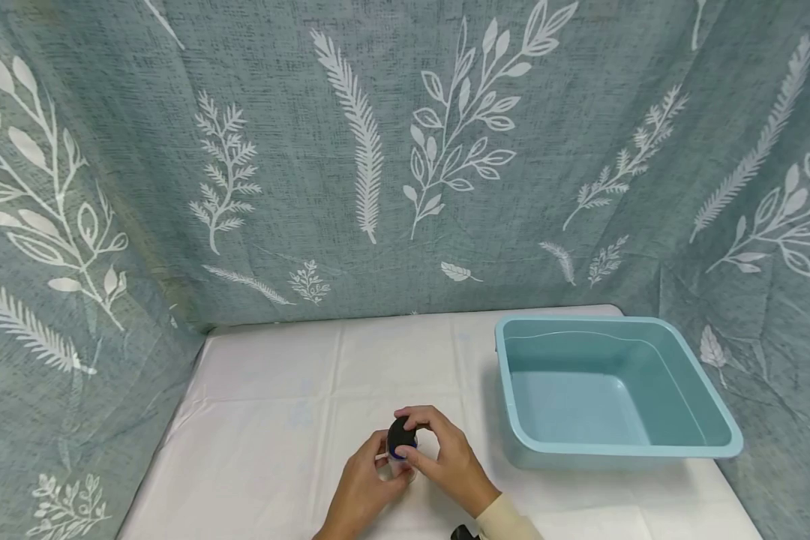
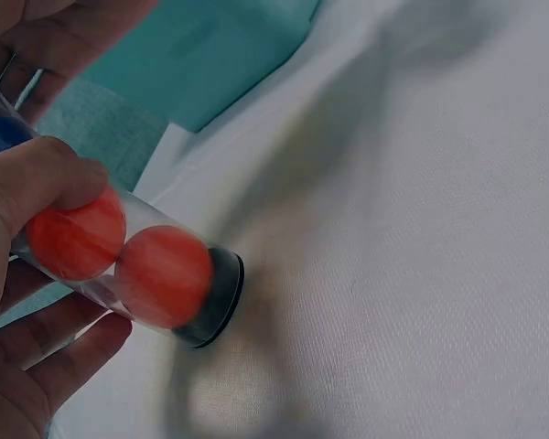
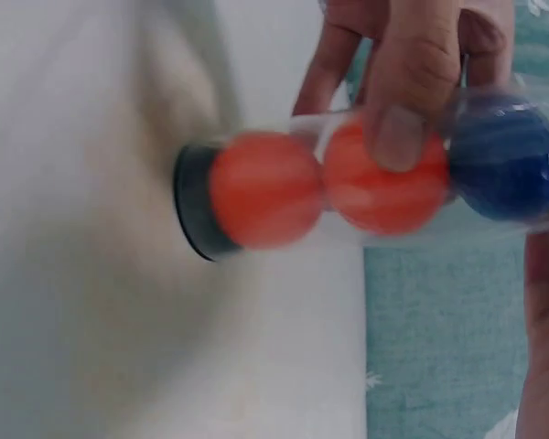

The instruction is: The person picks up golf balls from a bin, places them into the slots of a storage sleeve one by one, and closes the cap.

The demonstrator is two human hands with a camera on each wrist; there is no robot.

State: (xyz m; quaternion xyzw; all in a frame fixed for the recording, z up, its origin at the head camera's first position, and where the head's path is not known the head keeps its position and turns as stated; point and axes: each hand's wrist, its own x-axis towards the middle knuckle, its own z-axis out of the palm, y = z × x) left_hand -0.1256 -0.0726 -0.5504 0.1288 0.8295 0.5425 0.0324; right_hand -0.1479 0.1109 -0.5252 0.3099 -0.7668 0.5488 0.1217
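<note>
A clear plastic tube [image 2: 156, 215] with black end caps holds two orange-red balls [image 3: 265, 190] and a blue ball [image 3: 503, 157]. My left hand [image 1: 364, 484] grips the tube's side, its thumb lying across one orange-red ball in the left wrist view. At the upper end, my right hand [image 1: 445, 454] pinches the black cap [image 1: 401, 435] between thumb and fingers. The other black cap [image 2: 215, 297], at the lower end, is free of both hands and points down over the white cloth. In the right wrist view the upper cap is mostly cut off by the frame edge.
To the right stands a light blue plastic basin [image 1: 621, 450] with nothing seen inside. A white cloth [image 1: 263, 420] covers the table. Grey-green leaf-patterned fabric [image 1: 283, 187] hangs behind and at both sides. A small black object [image 1: 463, 532] shows beside the right wrist.
</note>
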